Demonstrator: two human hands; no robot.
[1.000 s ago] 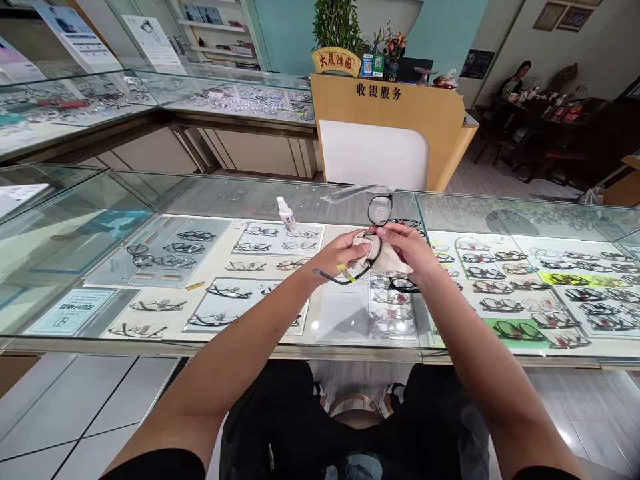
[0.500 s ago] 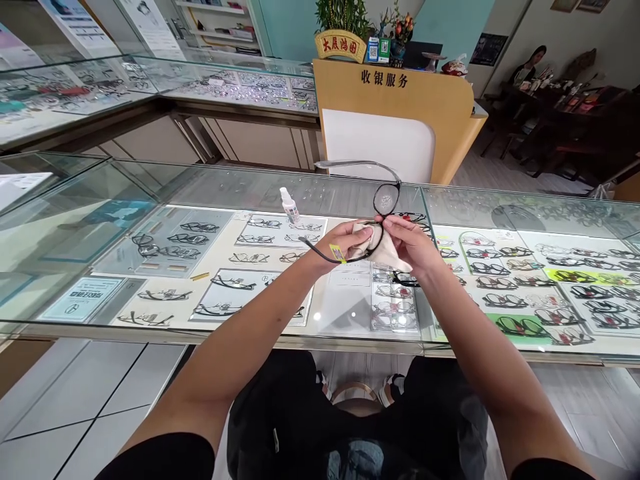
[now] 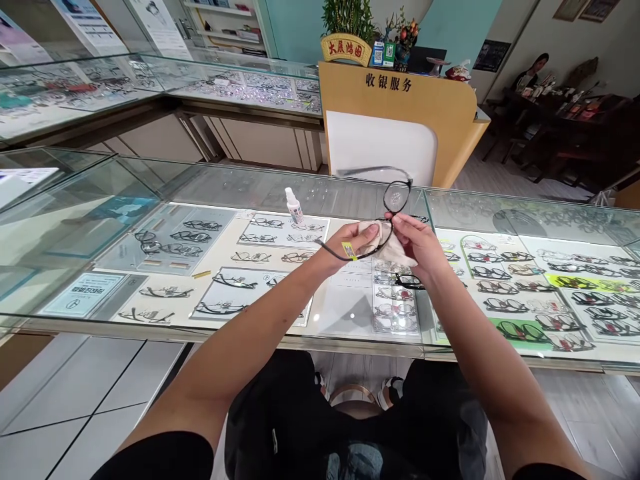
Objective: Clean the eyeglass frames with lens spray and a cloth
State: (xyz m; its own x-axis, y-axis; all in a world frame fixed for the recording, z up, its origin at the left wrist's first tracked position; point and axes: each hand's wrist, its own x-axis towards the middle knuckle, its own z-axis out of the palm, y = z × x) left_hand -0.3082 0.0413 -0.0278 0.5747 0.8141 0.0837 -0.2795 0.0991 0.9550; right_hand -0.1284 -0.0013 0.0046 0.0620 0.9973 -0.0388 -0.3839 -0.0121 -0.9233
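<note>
Black-framed eyeglasses (image 3: 397, 197) are raised above the glass counter, tilted so that one lens points up and away and a temple with a yellow tag reaches back to the left. My left hand (image 3: 356, 239) is closed, thumb on top, pressing a cream cleaning cloth (image 3: 395, 253) around the nearer lens, which is mostly hidden. Close beside it, my right hand (image 3: 419, 241) pinches the frame near the bridge, with part of the cloth hanging under its fingers. A white spray bottle (image 3: 295, 208) stands upright on the counter to the left of both hands.
Rows of eyeglasses (image 3: 505, 305) lie inside the glass display counter (image 3: 240, 187), whose front edge runs before my legs. A wooden cashier desk (image 3: 400, 100) with plants stands beyond. At the far right a person (image 3: 527, 77) sits by a dark table.
Both hands have shifted slightly to the right in view, carrying the eyeglasses and cloth. The upper temple now looks blurred. My grip looks much the same.
</note>
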